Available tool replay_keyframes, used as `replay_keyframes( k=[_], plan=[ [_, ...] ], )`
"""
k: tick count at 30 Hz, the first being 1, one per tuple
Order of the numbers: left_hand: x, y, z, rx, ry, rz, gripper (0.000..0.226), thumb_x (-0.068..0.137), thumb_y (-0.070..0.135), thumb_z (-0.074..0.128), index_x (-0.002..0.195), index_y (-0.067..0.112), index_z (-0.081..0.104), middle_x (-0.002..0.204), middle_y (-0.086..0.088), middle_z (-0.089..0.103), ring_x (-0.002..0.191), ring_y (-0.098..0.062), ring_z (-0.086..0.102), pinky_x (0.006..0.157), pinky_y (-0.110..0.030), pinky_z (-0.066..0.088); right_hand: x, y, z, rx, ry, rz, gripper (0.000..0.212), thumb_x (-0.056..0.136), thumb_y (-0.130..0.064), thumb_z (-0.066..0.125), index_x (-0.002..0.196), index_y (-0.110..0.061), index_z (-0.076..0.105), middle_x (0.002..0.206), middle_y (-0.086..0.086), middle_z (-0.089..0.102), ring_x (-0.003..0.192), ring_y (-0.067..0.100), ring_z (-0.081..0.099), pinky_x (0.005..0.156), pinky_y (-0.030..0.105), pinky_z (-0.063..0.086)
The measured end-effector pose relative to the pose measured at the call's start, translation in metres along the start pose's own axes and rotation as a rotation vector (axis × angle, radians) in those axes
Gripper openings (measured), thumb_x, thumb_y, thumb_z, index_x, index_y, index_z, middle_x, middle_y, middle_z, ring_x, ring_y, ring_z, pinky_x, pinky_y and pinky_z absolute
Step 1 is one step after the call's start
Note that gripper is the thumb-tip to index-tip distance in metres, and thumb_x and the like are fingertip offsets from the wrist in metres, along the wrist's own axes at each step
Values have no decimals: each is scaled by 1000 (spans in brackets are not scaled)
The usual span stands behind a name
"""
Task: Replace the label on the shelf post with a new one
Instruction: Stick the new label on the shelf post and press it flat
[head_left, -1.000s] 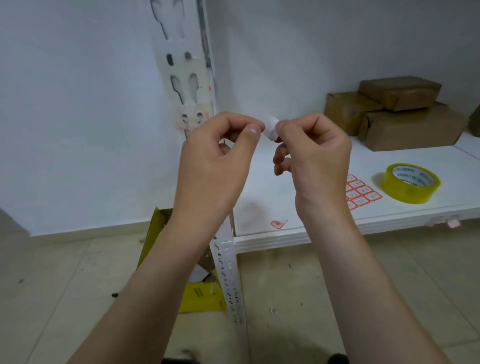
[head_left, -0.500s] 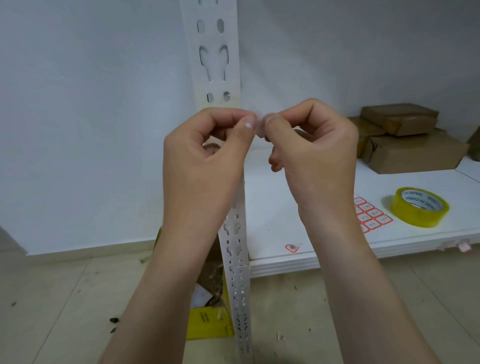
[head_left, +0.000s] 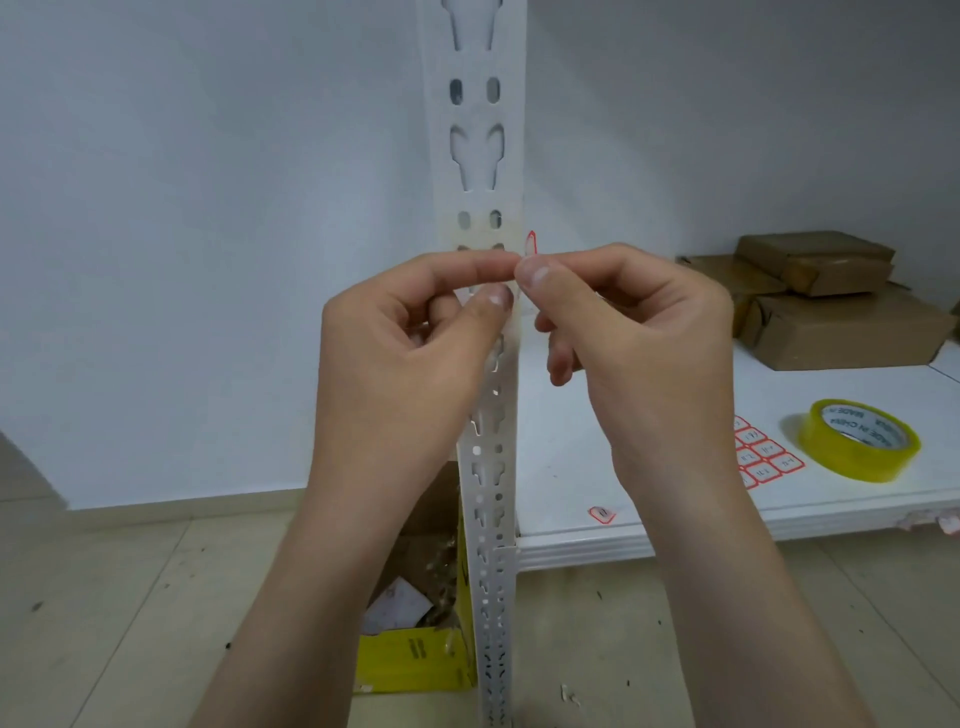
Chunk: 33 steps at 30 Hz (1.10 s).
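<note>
Small red-edged white paper label (head_left: 530, 244) pinched in the fingertips of my left hand (head_left: 410, 353) and right hand (head_left: 634, 343).

It stands just in front of the white slotted metal shelf post (head_left: 474, 111). It may curl onto itself, cling to my fingertips, or land crooked over the slots and yellowish glue patch (head_left: 480, 236). Yellow tape roll (head_left: 860, 439), label sheet (head_left: 763, 457) and brown cardboard parcels (head_left: 831, 306) lie well aside; only my hands cover the post.

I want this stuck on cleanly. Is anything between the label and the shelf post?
Nothing separate. The label, pinched by the right hand and left hand, stands beside the shelf post; only the left fingers cross its face.
</note>
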<state>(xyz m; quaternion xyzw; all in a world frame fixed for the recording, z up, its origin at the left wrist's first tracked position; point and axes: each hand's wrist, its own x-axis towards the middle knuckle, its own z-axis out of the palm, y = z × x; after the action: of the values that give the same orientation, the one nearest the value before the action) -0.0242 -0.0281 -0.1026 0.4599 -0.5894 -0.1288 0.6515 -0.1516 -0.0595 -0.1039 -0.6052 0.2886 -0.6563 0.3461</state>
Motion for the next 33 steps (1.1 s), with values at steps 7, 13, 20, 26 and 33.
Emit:
replay_keyframes(
  k=[7,13,20,26,33],
  plan=[
    [5,-4,-18,-4,-11,26,12,86,27,80,97,31,78,56,-2,25,46,-5,27,51,-15,35,-6,-4,8,41,-92,-50,21,101,-14,66,87,-20,81,63,-2,68,51,7,57,50,25,51],
    [8,-8,-21,-136,10,-123,12,94,20,72,92,29,78,60,-22,30,45,-8,29,46,-8,37,-2,7,7,-22,51,-46,16,97,-11,73,92,-26,79,65,-5,68,51,12,55,50,19,48],
    [14,-16,-27,-228,-83,-294,16,96,23,67,105,21,80,47,14,54,43,-8,30,42,-20,29,1,12,8,-111,17,-5,13,93,-22,76,92,-35,78,75,-10,74,54,13,53,52,27,54],
    [15,-16,-30,-208,-129,-292,14,98,23,64,99,24,78,44,14,51,43,-7,28,44,-21,28,2,17,6,-125,29,32,12,91,-23,80,99,-32,77,73,-1,69,64,43,54,50,39,50],
    [20,-16,-24,-180,-98,-258,14,99,21,63,101,23,77,42,17,53,38,-2,40,44,-12,35,3,14,4,-159,40,1,18,88,-19,81,75,-31,77,62,-5,67,60,41,51,47,42,47]
  ],
)
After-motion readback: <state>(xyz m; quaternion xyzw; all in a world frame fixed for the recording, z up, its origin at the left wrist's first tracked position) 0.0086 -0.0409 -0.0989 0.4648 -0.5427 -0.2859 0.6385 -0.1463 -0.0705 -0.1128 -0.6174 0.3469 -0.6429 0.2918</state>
